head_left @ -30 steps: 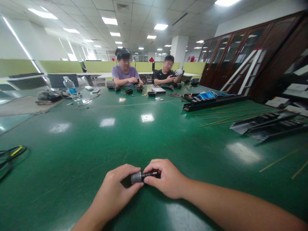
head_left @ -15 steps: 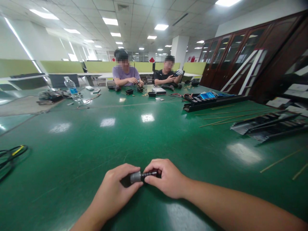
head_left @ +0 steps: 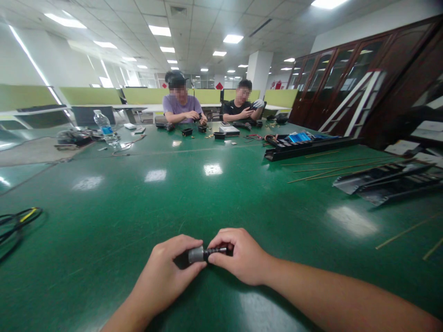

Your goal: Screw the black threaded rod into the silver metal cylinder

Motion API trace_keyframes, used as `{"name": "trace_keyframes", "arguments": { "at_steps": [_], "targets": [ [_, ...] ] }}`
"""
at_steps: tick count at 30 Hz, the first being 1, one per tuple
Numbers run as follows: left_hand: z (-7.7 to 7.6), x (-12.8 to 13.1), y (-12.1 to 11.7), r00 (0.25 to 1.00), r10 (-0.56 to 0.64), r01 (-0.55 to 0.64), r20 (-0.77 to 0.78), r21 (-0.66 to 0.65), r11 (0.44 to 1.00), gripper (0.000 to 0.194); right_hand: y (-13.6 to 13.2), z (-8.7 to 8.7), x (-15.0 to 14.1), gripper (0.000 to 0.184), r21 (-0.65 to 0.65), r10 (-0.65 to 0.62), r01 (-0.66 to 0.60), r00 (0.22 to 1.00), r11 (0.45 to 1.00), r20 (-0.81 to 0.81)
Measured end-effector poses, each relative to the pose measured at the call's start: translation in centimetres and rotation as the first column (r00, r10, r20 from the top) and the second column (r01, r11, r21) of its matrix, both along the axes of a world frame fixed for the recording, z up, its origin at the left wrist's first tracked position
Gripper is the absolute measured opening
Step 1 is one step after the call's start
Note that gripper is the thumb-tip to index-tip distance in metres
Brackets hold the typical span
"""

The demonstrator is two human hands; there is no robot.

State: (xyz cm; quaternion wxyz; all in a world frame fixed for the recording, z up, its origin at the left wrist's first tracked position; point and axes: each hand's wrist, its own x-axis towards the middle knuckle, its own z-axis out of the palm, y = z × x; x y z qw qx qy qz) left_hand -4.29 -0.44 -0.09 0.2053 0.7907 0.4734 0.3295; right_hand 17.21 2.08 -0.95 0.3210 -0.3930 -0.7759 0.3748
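Note:
A small cylindrical metal part [head_left: 196, 255] lies sideways between my hands, close to the near side of the green table [head_left: 166, 198]. Its wide grey body is gripped by my left hand [head_left: 169, 265], thumb below and fingers above. From that body a narrower dark, ringed shaft [head_left: 216, 251] runs to the right. My right hand [head_left: 238, 256] pinches this shaft between thumb and fingertips, close to the body. The shaft's right end partly disappears within the right hand's curl. I cannot make out the part's exact kind.
A coiled black cable [head_left: 17, 223] lies at the left. On the right are black metal channels [head_left: 377, 184] and thin rods [head_left: 318, 175]. Across the table, two people handle small parts near black boxes [head_left: 187, 132]. A water bottle [head_left: 104, 127] stands at the far left.
Both hands keep the same hold on the metal part, with hardly any visible movement. The view has shifted very slightly.

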Motion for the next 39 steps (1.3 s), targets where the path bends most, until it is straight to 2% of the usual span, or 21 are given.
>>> {"name": "trace_keyframes", "arguments": {
  "at_steps": [39],
  "targets": [
    [0.16, -0.15, -0.15, 1.000, 0.004, -0.004, 0.004, -0.002, 1.000, 0.023, -0.05, -0.05, 0.02, 0.011, -0.040, -0.023, 0.023, 1.000, 0.999, 0.011]
  ]
}}
